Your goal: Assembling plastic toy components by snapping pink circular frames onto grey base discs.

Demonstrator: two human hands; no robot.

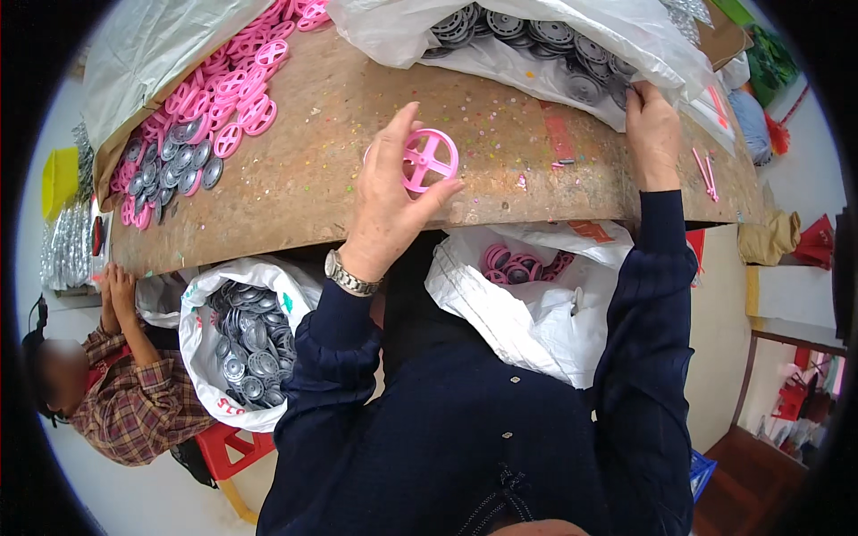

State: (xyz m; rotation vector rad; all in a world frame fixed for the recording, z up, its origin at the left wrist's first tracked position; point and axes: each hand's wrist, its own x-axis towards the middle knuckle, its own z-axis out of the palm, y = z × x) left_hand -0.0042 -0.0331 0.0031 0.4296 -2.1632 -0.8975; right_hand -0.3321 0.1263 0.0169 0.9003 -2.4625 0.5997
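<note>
brown, perhaps wooden worktop, pale floor

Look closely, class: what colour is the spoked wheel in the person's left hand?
The wheel is pink, seen best in the head view.

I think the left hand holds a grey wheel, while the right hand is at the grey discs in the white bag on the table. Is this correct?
The colour is wrong: the head view shows a pink wheel in the left hand. The right hand is indeed at those grey discs.
</note>
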